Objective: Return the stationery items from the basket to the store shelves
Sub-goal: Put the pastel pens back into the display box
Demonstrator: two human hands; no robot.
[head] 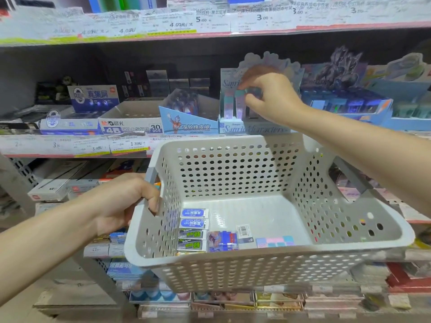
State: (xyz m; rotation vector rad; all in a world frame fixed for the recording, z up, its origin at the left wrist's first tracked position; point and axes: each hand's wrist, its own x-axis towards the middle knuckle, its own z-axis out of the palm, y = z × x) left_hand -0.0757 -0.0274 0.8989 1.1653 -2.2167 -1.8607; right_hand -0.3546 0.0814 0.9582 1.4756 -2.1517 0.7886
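Observation:
My left hand (127, 201) grips the left handle of a white perforated basket (349, 257), holding it in front of the shelves. Inside lie several boxed erasers: blue-labelled ones (194, 217), green-labelled ones (191, 240), a blue-red pack (222, 241), a barcoded pack (243, 232) and a pastel pink-blue eraser (275, 241). My right hand (268, 94) reaches up to the middle shelf and pinches a tall pastel eraser pack (240, 103) standing in the pale blue Sanrio display box (254, 129).
The middle shelf carries more display boxes: an M&G 4B eraser box (130, 127), a blue cartoon-hero box (189, 123) and blue boxes at the right (345, 106). Price tags line the shelf edges. Lower shelves hold notebooks and packs.

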